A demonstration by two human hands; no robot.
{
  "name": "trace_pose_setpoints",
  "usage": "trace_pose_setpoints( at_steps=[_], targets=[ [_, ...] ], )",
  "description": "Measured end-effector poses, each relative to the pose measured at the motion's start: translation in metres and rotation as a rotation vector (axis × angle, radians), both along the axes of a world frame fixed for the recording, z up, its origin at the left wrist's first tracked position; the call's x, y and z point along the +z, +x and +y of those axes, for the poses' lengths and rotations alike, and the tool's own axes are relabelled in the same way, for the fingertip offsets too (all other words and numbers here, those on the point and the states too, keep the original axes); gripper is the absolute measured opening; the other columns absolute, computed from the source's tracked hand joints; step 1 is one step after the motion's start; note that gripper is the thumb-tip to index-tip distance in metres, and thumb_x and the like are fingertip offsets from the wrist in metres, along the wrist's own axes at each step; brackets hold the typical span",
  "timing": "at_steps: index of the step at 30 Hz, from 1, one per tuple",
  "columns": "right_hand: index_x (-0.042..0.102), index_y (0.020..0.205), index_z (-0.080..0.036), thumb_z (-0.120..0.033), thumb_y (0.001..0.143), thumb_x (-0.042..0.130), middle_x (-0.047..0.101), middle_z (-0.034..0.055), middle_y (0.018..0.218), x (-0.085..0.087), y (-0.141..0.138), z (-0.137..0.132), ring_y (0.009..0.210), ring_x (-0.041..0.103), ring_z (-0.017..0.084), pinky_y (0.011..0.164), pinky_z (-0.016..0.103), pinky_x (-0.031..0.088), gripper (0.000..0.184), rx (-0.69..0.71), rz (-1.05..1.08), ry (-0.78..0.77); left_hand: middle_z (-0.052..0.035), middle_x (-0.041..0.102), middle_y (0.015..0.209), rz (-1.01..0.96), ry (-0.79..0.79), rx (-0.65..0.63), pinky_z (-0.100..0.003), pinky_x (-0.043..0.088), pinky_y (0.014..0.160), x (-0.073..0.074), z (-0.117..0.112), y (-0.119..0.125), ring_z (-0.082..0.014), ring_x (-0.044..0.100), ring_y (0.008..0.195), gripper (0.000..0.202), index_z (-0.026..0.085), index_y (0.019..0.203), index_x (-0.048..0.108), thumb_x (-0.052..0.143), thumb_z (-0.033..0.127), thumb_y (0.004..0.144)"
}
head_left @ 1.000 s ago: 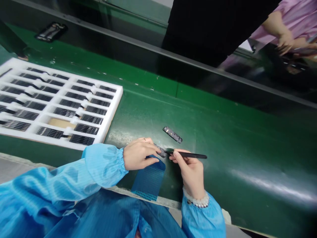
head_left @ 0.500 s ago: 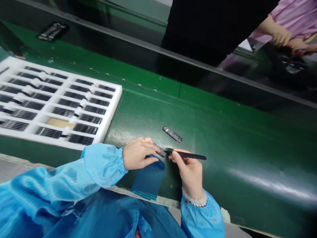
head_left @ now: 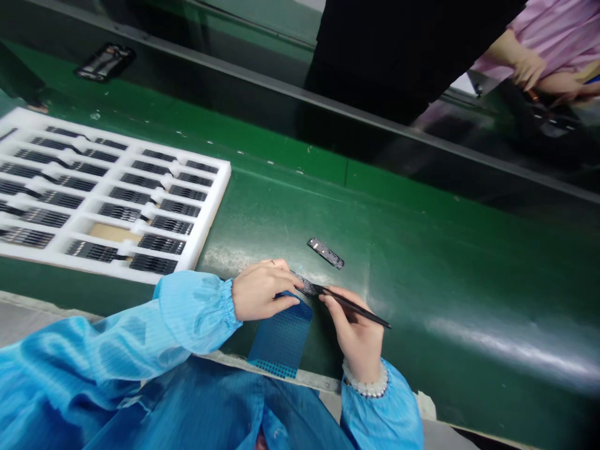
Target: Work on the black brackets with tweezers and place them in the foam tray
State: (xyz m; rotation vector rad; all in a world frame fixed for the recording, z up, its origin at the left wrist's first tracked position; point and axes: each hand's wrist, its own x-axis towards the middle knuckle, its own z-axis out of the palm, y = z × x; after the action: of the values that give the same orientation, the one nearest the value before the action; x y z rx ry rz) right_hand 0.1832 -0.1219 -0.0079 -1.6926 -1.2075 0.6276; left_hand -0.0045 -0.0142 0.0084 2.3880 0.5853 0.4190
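My left hand (head_left: 267,292) holds down a small dark electronic part (head_left: 307,285) on the bench, its fingers closed over the part's left end. A blue perforated sheet (head_left: 284,337) lies under that hand and reaches to the bench edge. In my right hand (head_left: 359,325) is a pair of black tweezers (head_left: 359,307), gripped like a pen, with the tip at the part's right end. Just beyond lies a second narrow dark part (head_left: 325,253) with small gold-coloured spots. Whatever the tweezer tip touches is too small to make out.
To the left, a white foam tray (head_left: 213,206) holds rows of black parts in slots. Farther back on a green belt (head_left: 281,156) sits a black device frame (head_left: 104,61). Across the bench, a person in a pink sleeve has their hands (head_left: 527,65) at work.
The rear end of the tweezers has swung down toward me, tilting them more steeply. My left hand has stayed in place. The black device frame has shifted slightly right with the belt.
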Motion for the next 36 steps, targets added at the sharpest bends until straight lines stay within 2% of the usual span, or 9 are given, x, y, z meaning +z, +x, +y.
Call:
trace_pose_setpoints(
  at_steps=[3,14,18,21,23,27,30,36],
  targets=[
    [0.070,0.092,-0.020,-0.028,0.081,0.064,0.072,0.0065,0.085,-0.001,0.000,-0.002,0.077,0.069,0.020,0.074,0.036,0.057,0.014,-0.025,-0.011,0.015,0.0030,0.071,0.103,-0.002,0.001,0.005,-0.028,0.043,0.076,0.000,0.000,0.000,-0.0158,0.061,0.094,0.017,0.021,0.086,0.071,0.056,0.029,0.088],
    [0.069,0.090,-0.021,-0.027,0.081,0.064,0.074,0.0053,0.085,0.002,-0.002,0.002,0.078,0.071,0.019,0.071,0.032,0.058,0.012,0.059,-0.079,0.016,0.0017,0.071,0.102,-0.005,-0.012,0.006,-0.028,0.043,0.077,-0.001,-0.001,0.000,-0.0167,0.060,0.094,0.016,0.020,0.089,0.071,0.057,0.028,0.087],
    [0.064,0.105,-0.021,-0.023,0.087,0.057,0.073,0.0049,0.086,0.002,0.001,-0.001,0.081,0.071,0.020,0.077,0.036,0.057,0.020,0.013,-0.056,0.104,0.0002,0.070,0.103,-0.043,0.019,-0.014,-0.028,0.043,0.078,0.000,0.000,-0.001,-0.0170,0.058,0.093,0.019,0.020,0.088,0.070,0.054,0.030,0.089],
    [0.060,0.112,-0.025,-0.018,0.090,0.050,0.071,0.0055,0.096,0.004,0.003,0.005,0.094,0.067,0.020,0.084,0.039,0.053,0.025,0.139,-0.212,0.163,-0.0038,0.064,0.114,-0.043,0.071,-0.045,-0.032,0.042,0.084,0.001,0.006,-0.004,-0.0195,0.054,0.099,0.020,0.021,0.086,0.071,0.055,0.032,0.089],
    [0.060,0.110,-0.026,-0.020,0.087,0.055,0.069,0.0070,0.104,0.006,0.002,0.013,0.102,0.063,0.022,0.087,0.040,0.052,0.023,0.279,-0.357,0.172,-0.0058,0.059,0.121,-0.006,0.088,-0.045,-0.036,0.041,0.088,0.000,0.010,-0.006,-0.0229,0.050,0.105,0.018,0.021,0.083,0.072,0.059,0.034,0.086],
    [0.058,0.109,-0.025,-0.024,0.085,0.059,0.068,0.0073,0.098,0.009,-0.003,0.027,0.093,0.062,0.022,0.078,0.037,0.054,0.024,0.444,-0.509,0.139,-0.0046,0.060,0.117,0.090,0.056,-0.066,-0.036,0.039,0.087,-0.003,0.015,-0.007,-0.0241,0.048,0.107,0.013,0.022,0.081,0.072,0.065,0.034,0.081],
    [0.057,0.107,-0.026,-0.021,0.089,0.053,0.067,0.0056,0.090,0.009,-0.006,0.027,0.082,0.063,0.019,0.071,0.033,0.054,0.019,0.448,-0.518,0.113,-0.0037,0.062,0.112,0.107,0.060,-0.067,-0.035,0.037,0.085,-0.006,0.014,-0.006,-0.0221,0.050,0.104,0.014,0.021,0.080,0.071,0.065,0.033,0.082],
    [0.055,0.110,-0.027,-0.017,0.088,0.054,0.068,0.0051,0.105,0.010,-0.006,0.020,0.095,0.067,0.016,0.080,0.027,0.055,0.024,0.401,-0.472,0.133,-0.0035,0.062,0.110,0.076,0.079,-0.048,-0.033,0.036,0.082,-0.006,0.010,-0.003,-0.0210,0.052,0.101,0.014,0.021,0.081,0.070,0.064,0.034,0.083]
  ],
)
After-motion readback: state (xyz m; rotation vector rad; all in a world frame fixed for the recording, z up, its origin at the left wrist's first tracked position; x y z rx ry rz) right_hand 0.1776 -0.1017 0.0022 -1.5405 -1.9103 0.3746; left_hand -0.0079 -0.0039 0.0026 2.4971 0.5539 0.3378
